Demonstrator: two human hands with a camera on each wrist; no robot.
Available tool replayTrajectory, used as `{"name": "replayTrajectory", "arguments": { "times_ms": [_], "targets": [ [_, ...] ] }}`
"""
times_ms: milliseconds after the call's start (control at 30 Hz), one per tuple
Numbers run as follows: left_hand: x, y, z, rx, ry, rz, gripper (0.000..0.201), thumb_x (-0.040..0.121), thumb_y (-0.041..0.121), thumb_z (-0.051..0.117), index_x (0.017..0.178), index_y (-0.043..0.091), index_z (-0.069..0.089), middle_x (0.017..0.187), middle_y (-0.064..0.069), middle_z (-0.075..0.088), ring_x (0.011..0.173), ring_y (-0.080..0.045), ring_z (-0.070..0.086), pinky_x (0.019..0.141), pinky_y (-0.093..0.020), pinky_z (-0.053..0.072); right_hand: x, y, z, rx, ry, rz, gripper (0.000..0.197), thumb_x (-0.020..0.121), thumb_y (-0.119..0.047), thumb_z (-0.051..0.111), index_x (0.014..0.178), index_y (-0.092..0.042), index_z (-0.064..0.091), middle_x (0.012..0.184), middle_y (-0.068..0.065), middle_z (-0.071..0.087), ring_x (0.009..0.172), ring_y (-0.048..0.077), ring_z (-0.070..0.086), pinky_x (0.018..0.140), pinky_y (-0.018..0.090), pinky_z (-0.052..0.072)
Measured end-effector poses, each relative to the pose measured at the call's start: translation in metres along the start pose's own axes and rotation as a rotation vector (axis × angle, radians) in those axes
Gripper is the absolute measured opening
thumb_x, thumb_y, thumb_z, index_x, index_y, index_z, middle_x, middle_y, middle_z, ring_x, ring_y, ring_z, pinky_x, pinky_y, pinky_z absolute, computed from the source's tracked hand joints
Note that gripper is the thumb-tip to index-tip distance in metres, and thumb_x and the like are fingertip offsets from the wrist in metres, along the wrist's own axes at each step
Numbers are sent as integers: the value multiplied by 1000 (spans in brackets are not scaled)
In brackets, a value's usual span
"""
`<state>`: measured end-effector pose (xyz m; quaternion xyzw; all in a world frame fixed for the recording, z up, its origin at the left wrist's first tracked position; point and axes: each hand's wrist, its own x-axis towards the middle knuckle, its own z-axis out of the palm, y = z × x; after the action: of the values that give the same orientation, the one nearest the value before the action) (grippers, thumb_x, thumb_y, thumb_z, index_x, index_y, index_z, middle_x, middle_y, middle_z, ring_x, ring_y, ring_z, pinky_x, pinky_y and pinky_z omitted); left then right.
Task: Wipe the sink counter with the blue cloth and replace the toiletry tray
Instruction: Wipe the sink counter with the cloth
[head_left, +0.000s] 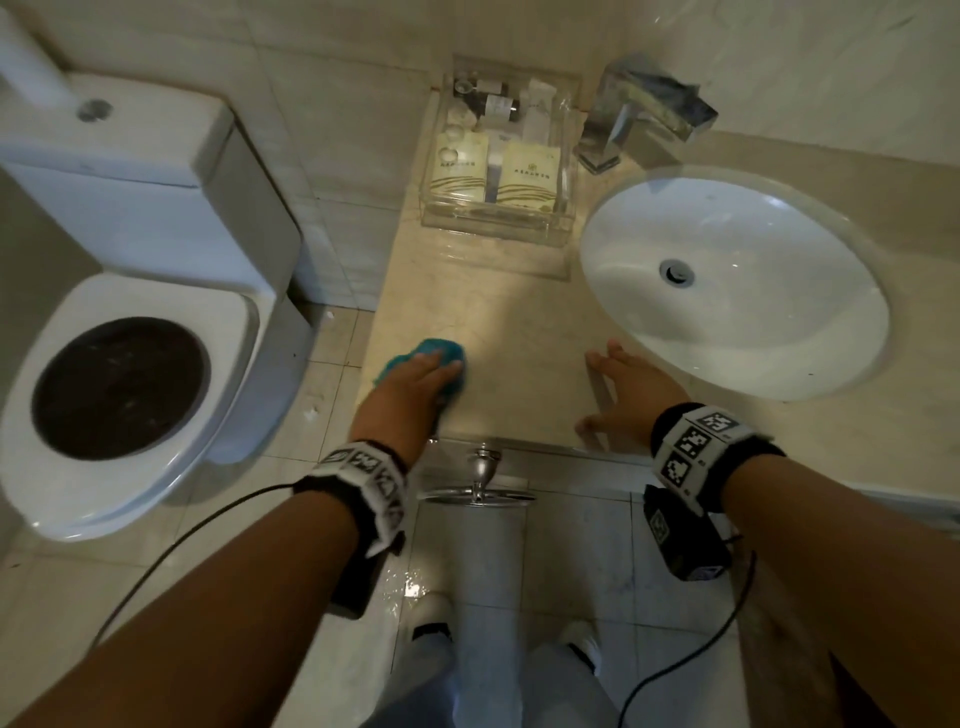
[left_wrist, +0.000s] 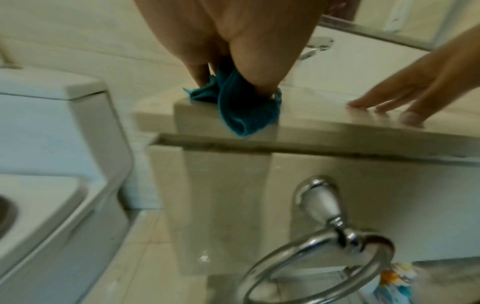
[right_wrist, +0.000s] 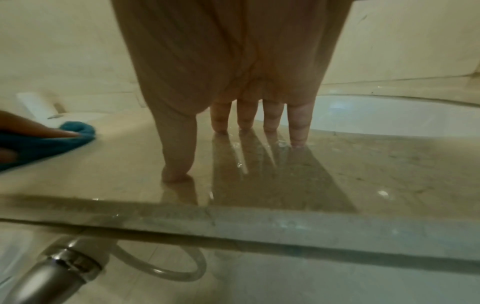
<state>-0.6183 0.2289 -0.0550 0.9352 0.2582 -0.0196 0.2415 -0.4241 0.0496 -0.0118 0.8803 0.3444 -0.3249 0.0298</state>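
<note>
Beige sink counter (head_left: 498, 312): left hand (head_left: 410, 384) clutching blue cloth (head_left: 441, 353) at the near-left corner, right hand (head_left: 626, 395) flat, fingers spread; toiletry tray (head_left: 498, 228) behind, beside basin (head_left: 737, 291); toilet (head_left: 130, 338) left.

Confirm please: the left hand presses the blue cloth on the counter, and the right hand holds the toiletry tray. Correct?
Not quite. The right hand rests flat on the counter, fingers spread, as the right wrist view shows. The left hand does press the blue cloth.
</note>
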Motion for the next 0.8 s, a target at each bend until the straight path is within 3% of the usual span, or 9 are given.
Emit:
{"name": "replayTrajectory", "arguments": {
  "times_ms": [100, 233, 333, 500, 600, 700, 800],
  "targets": [
    [-11, -15, -4, 12, 18, -122, 55, 96, 9, 48, 147, 24, 32, 156, -5, 24, 143, -21, 24, 115, -28, 18, -1, 0, -3, -28, 7, -11, 101, 73, -52, 70, 149, -27, 9, 159, 1, -2, 146, 24, 10, 119, 37, 17],
    [5, 15, 0, 65, 44, -250, 52, 98, 9, 43, 147, 21, 30, 156, -11, 23, 142, -27, 24, 114, -32, 20, -3, 5, -1, -1, 43, -16, 101, 71, -55, 70, 148, -28, 10, 159, -3, 1, 145, 24, 12, 118, 38, 18],
    [26, 55, 16, 64, 40, -142, 48, 97, 12, 41, 144, 19, 36, 154, -15, 27, 141, -28, 26, 112, -33, 22, -7, 13, 7, 57, 62, 11, 103, 70, -56, 70, 148, -28, 8, 159, -4, -1, 146, 22, 7, 119, 38, 16],
    [36, 120, 48, 109, -88, 116, 47, 100, 16, 36, 146, 22, 34, 153, -8, 29, 143, -24, 22, 115, -34, 18, -11, 24, 11, 33, 74, 25, 103, 69, -58, 70, 148, -31, 9, 159, -3, -1, 146, 22, 9, 118, 40, 19],
    [31, 115, 48, 136, -83, 179, 46, 100, 20, 38, 146, 26, 35, 154, -5, 28, 142, -22, 26, 114, -33, 21, -9, 24, 7, 14, 44, 14, 105, 69, -57, 70, 148, -31, 7, 159, -2, -3, 146, 23, 8, 118, 41, 18],
    [39, 75, 22, 78, 17, -55, 46, 98, 18, 41, 143, 27, 38, 153, -6, 30, 137, -26, 33, 110, -35, 28, -9, 24, 3, 13, -1, 2, 108, 67, -59, 71, 148, -31, 4, 159, -2, -5, 146, 25, 4, 118, 44, 16],
    [56, 48, -5, 110, -45, -233, 50, 99, 17, 41, 147, 25, 32, 156, -9, 24, 137, -32, 32, 110, -40, 30, -9, 26, 2, 6, -13, -19, 108, 69, -59, 69, 148, -31, 2, 159, 0, -7, 146, 27, 2, 119, 45, 15]
  ]
}}
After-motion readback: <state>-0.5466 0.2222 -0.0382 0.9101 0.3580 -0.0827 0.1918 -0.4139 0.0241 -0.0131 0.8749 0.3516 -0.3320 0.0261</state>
